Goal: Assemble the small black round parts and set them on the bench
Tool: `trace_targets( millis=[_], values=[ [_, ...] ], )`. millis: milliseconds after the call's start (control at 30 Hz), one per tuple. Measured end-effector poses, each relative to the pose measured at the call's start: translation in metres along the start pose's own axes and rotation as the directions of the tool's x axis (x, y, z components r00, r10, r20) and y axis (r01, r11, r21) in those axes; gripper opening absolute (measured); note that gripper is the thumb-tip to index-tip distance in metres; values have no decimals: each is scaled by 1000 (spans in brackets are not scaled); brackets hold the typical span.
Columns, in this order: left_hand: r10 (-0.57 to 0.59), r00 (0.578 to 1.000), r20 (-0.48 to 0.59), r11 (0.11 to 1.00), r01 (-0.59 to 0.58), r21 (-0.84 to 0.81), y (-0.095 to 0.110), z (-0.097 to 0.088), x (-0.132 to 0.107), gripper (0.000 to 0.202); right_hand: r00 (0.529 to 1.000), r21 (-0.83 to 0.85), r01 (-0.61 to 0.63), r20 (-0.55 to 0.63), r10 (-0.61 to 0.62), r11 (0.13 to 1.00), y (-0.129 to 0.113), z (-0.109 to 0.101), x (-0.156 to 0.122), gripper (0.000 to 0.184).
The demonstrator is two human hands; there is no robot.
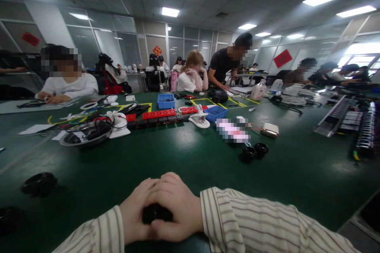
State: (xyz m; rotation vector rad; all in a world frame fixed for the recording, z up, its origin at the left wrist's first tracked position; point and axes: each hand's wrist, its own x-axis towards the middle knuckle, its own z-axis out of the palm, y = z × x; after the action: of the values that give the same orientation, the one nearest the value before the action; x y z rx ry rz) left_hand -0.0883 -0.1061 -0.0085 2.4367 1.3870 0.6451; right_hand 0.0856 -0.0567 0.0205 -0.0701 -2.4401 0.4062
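Note:
Close to the table's near edge, my left hand (133,214) and my right hand (179,209) are closed around a glossy black rounded part (156,213). My right fingers lie over the left ones, and my right thumb crosses the part's front. Most of the part is hidden by the hands. Two black ring-shaped parts rest to the left, one black ring (39,184) farther away and a blurred dark one (11,219) nearer. A second pair, a black ring (248,154) and its neighbour (261,149), sits ahead to the right.
Across the green table (184,158) runs a red-and-black strip of parts (160,115), with blue bins (166,101) beside it. A dish of cables (86,133) stands left. A phone-like pixelated item (234,131) and metal racks (332,116) lie right. Several people sit or stand beyond.

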Motion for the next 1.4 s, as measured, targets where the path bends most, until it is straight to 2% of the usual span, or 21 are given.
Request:
trace_targets(
  millis=[67, 133, 200, 267, 333, 400, 500, 600, 700, 767, 833, 967, 1100, 1167, 1267, 1400],
  values=[
    [-35, 999, -27, 999, 35, 4, -1, 2, -1, 87, 993, -24, -86, -86, 84, 996, 2, 1, 0, 38],
    [-57, 996, -67, 998, 59, 33, 1, 4, -1, 91, 980, -69, -169, -122, 160, 983, 3, 4, 0, 45],
    [-65, 994, -92, 996, 70, 60, 5, 5, -1, 84, 973, -122, -217, -110, 205, 968, 4, 7, 0, 50],
    [-70, 993, -99, 994, 78, 72, 10, 6, -1, 67, 976, -166, -214, -69, 206, 963, 3, 9, 0, 49],
    [-75, 993, -90, 994, 81, 70, 13, 5, 0, 50, 983, -190, -185, -17, 185, 964, 2, 8, 1, 45],
    [-67, 995, -71, 996, 71, 58, 14, 2, 2, 43, 987, -184, -153, 24, 160, 971, 1, 6, 1, 38],
    [-18, 1000, -25, 1000, 19, 7, 12, -4, 5, 44, 993, -122, -88, 67, 97, 989, -1, 3, 2, 25],
    [46, 999, 29, 998, -45, -43, 10, -5, 8, 47, 994, -47, 37, 107, -31, 998, -3, 1, 2, 15],
    [67, 997, 35, 998, -67, -15, 7, -2, 6, 55, 980, 4, 162, 118, -162, 987, -4, 1, 3, 14],
    [63, 998, 10, 998, -63, 8, 5, 1, 3, 66, 976, 21, 189, 107, -190, 982, -4, 0, 2, 17],
    [59, 998, -7, 998, -59, 8, 2, 2, 0, 75, 987, 17, 147, 68, -148, 989, -3, -1, 2, 21],
    [15, 1000, 10, 999, -14, -38, -1, -2, -2, 88, 999, -14, -16, -37, 15, 1000, 1, -1, 1, 33],
    [-13, 999, -45, 1000, 13, 18, 3, -2, -1, 92, 994, -73, -99, -56, 95, 992, 4, 3, 0, 38],
    [-17, 997, -75, 998, 22, 64, 6, 0, 0, 85, 991, -125, -130, -47, 126, 984, 5, 6, 0, 45],
    [-34, 997, -76, 994, 42, 104, 8, 0, 0, 61, 988, -194, -154, -20, 153, 969, 5, 9, 0, 49],
    [-13, 999, -39, 996, 17, 90, 11, -5, 2, 50, 992, -196, -122, 9, 126, 973, 2, 6, 1, 40]
  ],
)
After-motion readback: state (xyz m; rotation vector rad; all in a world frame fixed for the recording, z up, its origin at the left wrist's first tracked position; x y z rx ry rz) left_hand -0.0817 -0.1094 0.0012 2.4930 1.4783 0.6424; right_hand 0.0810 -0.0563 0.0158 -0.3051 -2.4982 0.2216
